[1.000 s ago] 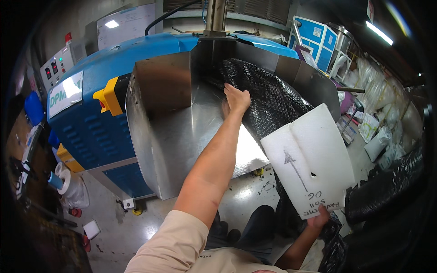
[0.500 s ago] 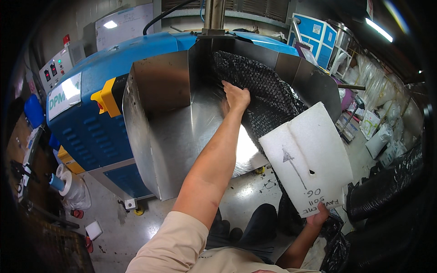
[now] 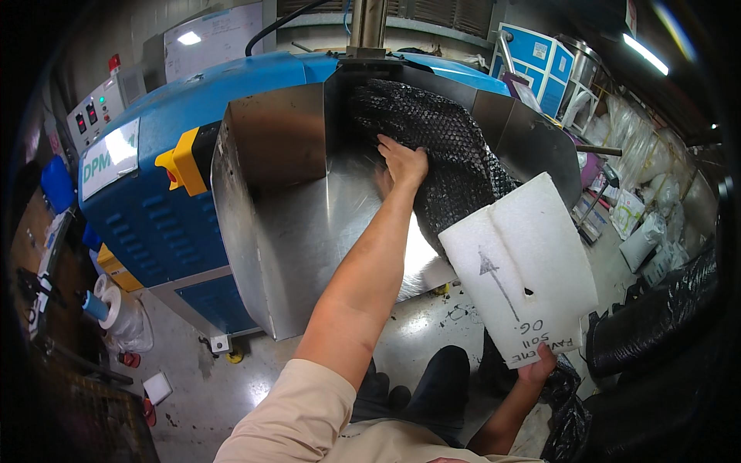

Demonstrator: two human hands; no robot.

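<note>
Long, bumpy black plastic (image 3: 444, 131) slants right of our nearer, open left hand (image 3: 402, 162). Our right hand (image 3: 536, 368) grips flat white foam (image 3: 522, 258).

1. We see black wrap (image 3: 432, 123) patterned with small raised dots that glint whitish.
2. We find the sheet (image 3: 552, 247) plain white, marked with a dark grey arrow (image 3: 500, 285) and dark lettering.
3. We see silvery grey on the metal tray (image 3: 297, 231), brownish along its back wall.
4. We note a blue machine (image 3: 247, 77), with a yellow box (image 3: 182, 160) bearing a red button.
5. We see a beige sleeve (image 3: 289, 409).
</note>
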